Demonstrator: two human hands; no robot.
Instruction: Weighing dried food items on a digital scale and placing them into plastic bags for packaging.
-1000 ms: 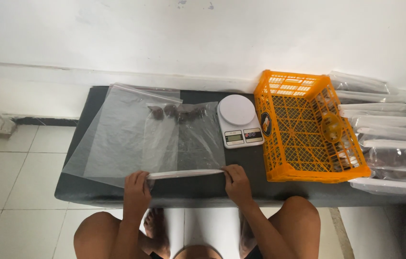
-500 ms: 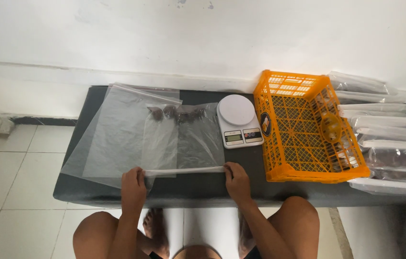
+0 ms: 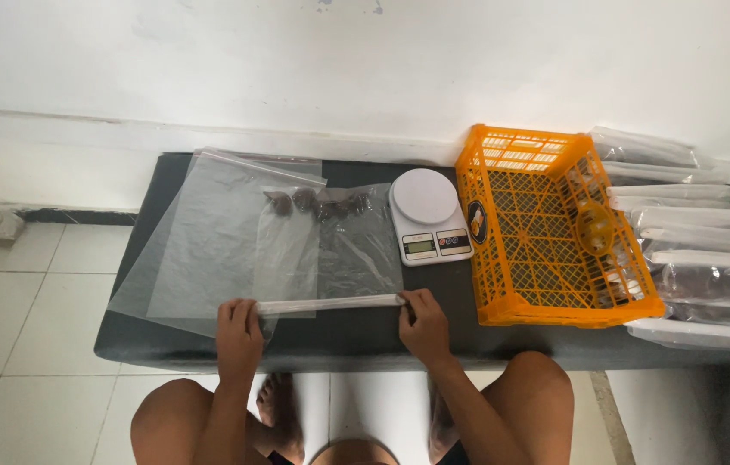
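Note:
A clear zip bag [image 3: 330,250] lies flat on the dark bench [image 3: 167,344], with several small dark pieces [image 3: 313,202] at its far end. My left hand [image 3: 240,331] pinches the left end of the bag's white closure strip [image 3: 330,302]. At the strip's right end, my right hand [image 3: 423,325] pinches it too. Both hands rest near the bench's front edge.
More empty clear bags [image 3: 210,241] lie spread to the left. A white kitchen scale [image 3: 428,215] stands right of the bag. An orange plastic crate [image 3: 554,228] follows, then a stack of filled clear bags [image 3: 701,258] at far right. Tiled floor is at left.
Both hands have stayed on the ends of the closure strip; the right hand shifted very slightly. The bag has not moved.

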